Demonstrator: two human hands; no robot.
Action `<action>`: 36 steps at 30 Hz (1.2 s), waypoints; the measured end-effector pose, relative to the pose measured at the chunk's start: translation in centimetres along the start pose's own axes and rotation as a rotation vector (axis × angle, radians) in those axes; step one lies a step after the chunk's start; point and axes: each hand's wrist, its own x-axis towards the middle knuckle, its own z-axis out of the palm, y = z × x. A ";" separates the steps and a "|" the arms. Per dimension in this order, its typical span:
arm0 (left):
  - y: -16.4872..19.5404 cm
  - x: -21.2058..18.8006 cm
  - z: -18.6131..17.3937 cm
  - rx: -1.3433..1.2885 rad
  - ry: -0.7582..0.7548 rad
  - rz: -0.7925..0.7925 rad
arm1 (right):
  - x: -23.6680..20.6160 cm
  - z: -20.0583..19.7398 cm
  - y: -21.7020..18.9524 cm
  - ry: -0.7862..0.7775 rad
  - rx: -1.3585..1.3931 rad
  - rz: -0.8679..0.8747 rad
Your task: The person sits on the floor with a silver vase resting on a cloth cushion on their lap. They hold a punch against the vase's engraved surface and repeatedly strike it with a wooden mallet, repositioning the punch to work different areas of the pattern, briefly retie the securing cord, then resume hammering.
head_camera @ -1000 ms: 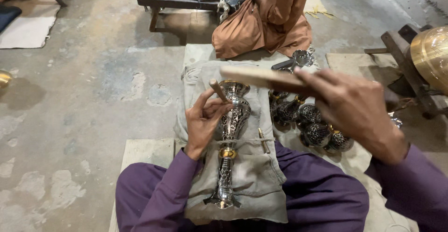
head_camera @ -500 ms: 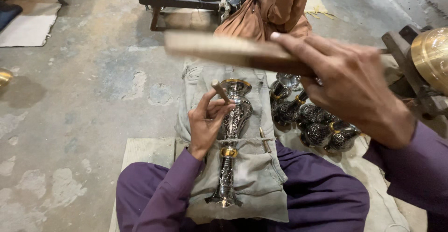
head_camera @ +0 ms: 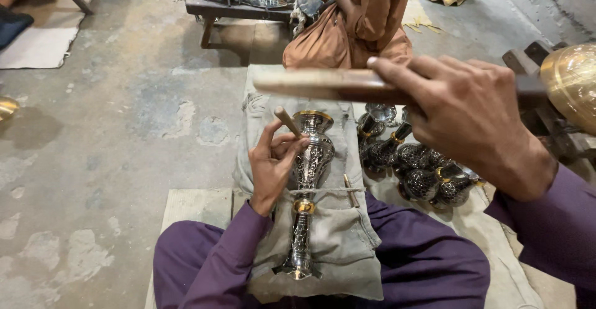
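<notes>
On the concrete floor, a grey cloth over the lap carries the engraved metal vase. The left hand pinches a small chisel against it; the right hand, closed around a wooden stick, has risen higher, ready for a blow.

The person wears purple clothing of one plain colour: long sleeves that reach to the wrists, just behind the bare left hand and the bare right hand, and loose trousers of the same purple cloth over both legs. The cloth shows soft folds at the left cuff and along the thighs. No ring, watch or glove is seen on the fingers or wrists.
</notes>
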 end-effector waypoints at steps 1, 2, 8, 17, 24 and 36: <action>-0.1 0.0 -0.1 0.010 -0.002 0.009 | 0.2 -0.1 0.1 0.061 0.026 -0.063; -0.2 0.0 -0.1 0.020 -0.004 0.017 | 0.4 -0.2 0.2 0.122 0.052 -0.124; -0.5 -0.2 -0.1 0.030 0.008 0.011 | 0.9 -0.7 -0.1 0.371 -0.121 -0.296; -0.4 -0.5 0.0 0.052 0.006 0.040 | 1.9 -1.9 -0.5 0.301 -0.208 -0.254; 0.2 -0.4 0.3 0.074 0.047 0.006 | 1.9 -2.6 -0.5 0.064 0.042 -0.145; 0.6 -0.3 0.4 0.138 0.061 0.006 | 1.5 -1.8 -0.1 0.083 -0.085 -0.066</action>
